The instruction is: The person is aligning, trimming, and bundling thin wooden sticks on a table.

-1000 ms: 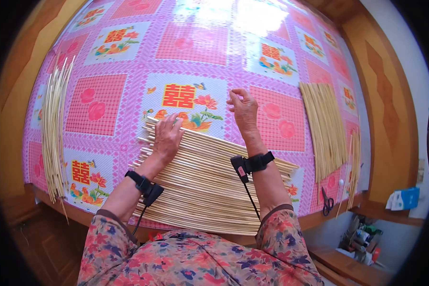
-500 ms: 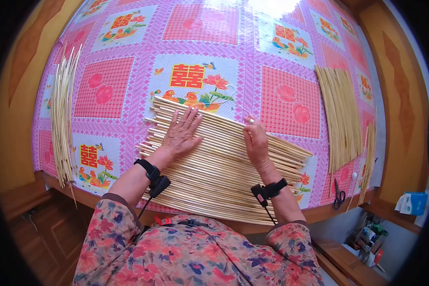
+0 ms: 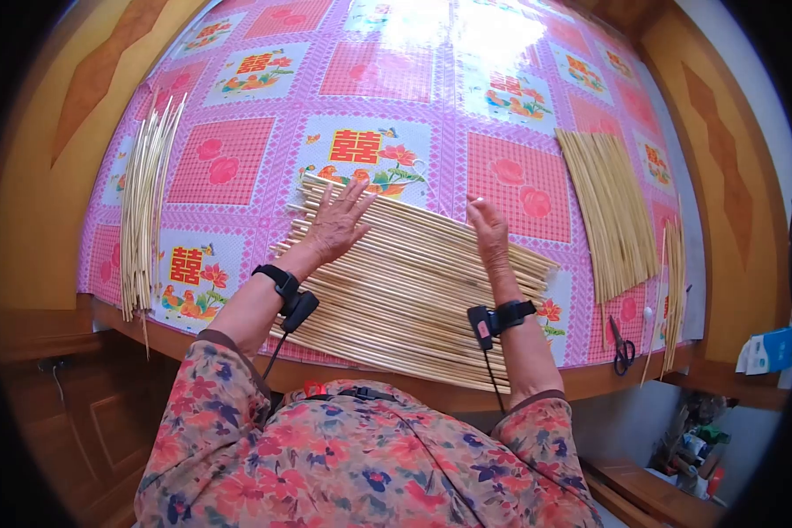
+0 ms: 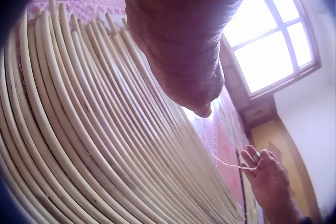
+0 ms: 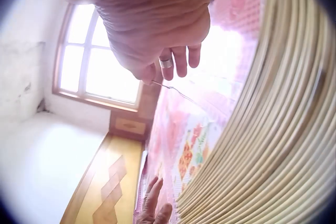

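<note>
The left hand [image 3: 333, 231] lies palm down, fingers spread, thumb to their right. The right hand [image 3: 490, 234] pinches with thumb and fingertip; its 3 other fingers curve loosely beside them.

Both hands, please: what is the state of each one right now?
Left hand: open, lying with spread fingers on the sticks.
Right hand: closed, pinching a thin string above the table cover.

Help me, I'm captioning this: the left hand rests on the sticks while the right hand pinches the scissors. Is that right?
Not quite: the right hand pinches a thin white string, not the scissors, as the right wrist view shows. The left hand does rest on the sticks.
</note>
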Tool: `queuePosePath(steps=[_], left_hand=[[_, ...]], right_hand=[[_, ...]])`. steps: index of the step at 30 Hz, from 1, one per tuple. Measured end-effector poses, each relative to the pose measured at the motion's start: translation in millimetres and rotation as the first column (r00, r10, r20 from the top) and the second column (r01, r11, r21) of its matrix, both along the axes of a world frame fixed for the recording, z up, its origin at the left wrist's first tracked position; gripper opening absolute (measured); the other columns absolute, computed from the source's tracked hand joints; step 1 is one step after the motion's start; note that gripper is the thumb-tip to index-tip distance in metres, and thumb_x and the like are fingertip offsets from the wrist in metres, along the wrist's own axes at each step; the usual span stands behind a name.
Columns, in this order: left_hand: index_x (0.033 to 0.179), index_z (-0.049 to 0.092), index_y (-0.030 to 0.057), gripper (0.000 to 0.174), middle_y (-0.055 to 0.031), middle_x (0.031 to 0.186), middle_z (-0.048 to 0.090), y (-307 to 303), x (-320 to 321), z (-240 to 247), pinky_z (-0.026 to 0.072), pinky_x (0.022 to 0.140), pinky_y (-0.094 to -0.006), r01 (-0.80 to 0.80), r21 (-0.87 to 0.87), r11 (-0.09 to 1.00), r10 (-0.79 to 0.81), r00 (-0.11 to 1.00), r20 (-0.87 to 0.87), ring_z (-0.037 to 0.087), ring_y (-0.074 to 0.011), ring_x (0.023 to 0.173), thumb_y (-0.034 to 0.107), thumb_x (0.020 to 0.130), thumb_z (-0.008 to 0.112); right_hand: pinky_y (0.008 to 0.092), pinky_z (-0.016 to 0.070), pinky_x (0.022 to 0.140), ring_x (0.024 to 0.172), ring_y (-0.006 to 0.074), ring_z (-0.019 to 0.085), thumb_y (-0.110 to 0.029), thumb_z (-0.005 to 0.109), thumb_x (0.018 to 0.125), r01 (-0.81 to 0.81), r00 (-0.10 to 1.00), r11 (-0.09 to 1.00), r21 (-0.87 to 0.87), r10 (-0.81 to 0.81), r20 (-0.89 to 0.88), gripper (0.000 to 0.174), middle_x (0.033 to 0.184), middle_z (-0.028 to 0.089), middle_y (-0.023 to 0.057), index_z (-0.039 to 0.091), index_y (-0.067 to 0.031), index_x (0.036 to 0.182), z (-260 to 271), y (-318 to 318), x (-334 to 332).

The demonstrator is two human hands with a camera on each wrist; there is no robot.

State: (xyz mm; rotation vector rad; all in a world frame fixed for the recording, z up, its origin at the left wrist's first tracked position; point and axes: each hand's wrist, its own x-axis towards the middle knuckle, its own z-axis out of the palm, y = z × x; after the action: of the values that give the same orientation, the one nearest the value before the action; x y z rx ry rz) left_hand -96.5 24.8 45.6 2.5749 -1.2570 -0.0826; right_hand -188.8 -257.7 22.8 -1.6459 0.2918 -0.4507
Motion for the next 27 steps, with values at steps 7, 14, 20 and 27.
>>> queuePosePath(steps=[7, 14, 20, 27], left_hand=[[0.102, 0.056, 0.001, 0.022, -0.0129, 0.092, 0.06, 34, -53, 69, 0.0469, 0.073, -0.0296, -0.107, -0.37, 0.923, -0.053, 0.916, -0.397, 0.059, -0.0223, 0.084, 0.015, 0.085, 0.054], [0.123, 0.039, 0.0026, 0.041, -0.0122, 0.106, 0.055, 43, -126, 89, 0.0481, 0.078, -0.0314, -0.576, -0.308, 0.758, -0.3, 0.112, -0.947, 0.057, -0.0202, 0.092, 0.03, 0.093, 0.036], [0.119, 0.042, 0.0011, 0.037, -0.0107, 0.103, 0.057, 58, -129, 90, 0.0498, 0.076, -0.0309, -0.72, -0.334, 0.609, -0.565, -0.098, -0.82, 0.058, -0.0182, 0.09, 0.027, 0.092, 0.041], [0.11, 0.05, 0.0016, 0.027, -0.006, 0.085, 0.06, 77, -126, 81, 0.0515, 0.071, -0.0313, -0.713, -0.304, 0.631, -0.536, -0.119, -0.836, 0.06, -0.0149, 0.078, 0.015, 0.087, 0.05]], right_hand=[[0.0175, 0.0409, 0.057, 0.064, 0.0044, 0.051, -0.008, 0.059, 0.081, -0.009, 0.992, 0.949, -0.316, 0.048, 0.114, 0.007, 0.077, 0.059, -0.0003, 0.06, -0.003, 0.085, 176, 10, -40], [0.0258, 0.0467, 0.061, 0.067, 0.0173, 0.058, -0.009, 0.058, 0.081, -0.733, 0.665, 0.616, -0.29, 0.739, -0.111, 0.009, 0.078, 0.058, 0.008, 0.055, -0.0048, 0.088, 188, 129, -95], [0.0335, 0.0447, 0.059, 0.069, 0.0246, 0.055, -0.011, 0.059, 0.075, -0.444, 0.68, 0.523, -0.728, 0.726, 0.106, 0.008, 0.075, 0.052, 0.0067, 0.054, -0.0086, 0.081, 153, 173, -104], [0.0326, 0.0434, 0.053, 0.064, 0.0219, 0.054, -0.008, 0.058, 0.074, -0.489, 0.657, 0.416, -0.766, 0.754, -0.01, 0.007, 0.07, 0.048, 0.0057, 0.052, -0.0084, 0.078, 148, 184, -128]])
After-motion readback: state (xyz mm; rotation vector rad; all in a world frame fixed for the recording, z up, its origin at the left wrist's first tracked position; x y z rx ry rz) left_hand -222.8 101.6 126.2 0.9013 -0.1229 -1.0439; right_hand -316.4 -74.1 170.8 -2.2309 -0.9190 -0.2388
